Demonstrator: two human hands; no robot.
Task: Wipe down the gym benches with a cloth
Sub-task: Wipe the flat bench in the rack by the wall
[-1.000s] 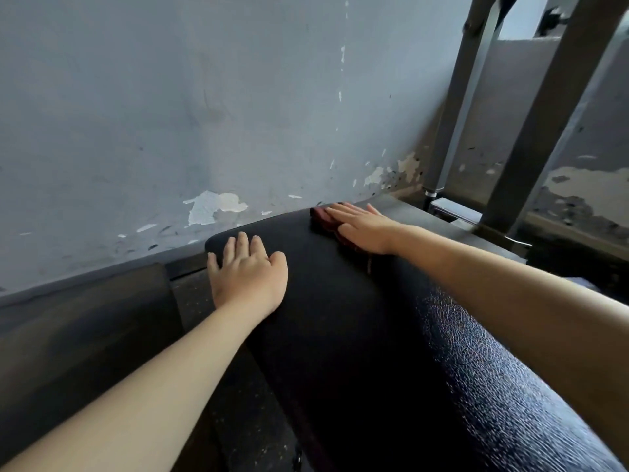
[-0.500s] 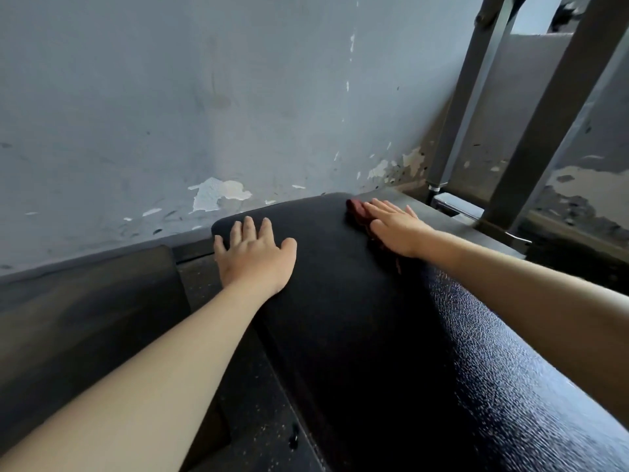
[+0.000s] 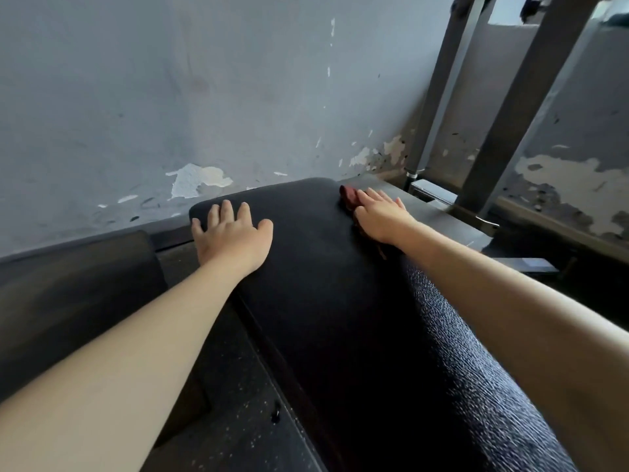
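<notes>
Our right hand (image 3: 381,216) presses flat, fingers straight, on the red cloth (image 3: 348,197), which shows just beyond its fingertips; the bench (image 3: 323,301) runs lengthwise back behind that wrist toward us; our left hand (image 3: 231,237) rests flat on it to the left

black padded counter (image 3: 323,294) — a dark red cloth (image 3: 348,196) at its far right edge under the flat right hand (image 3: 381,216), the left hand (image 3: 235,238) flat near its far left corner.
</notes>
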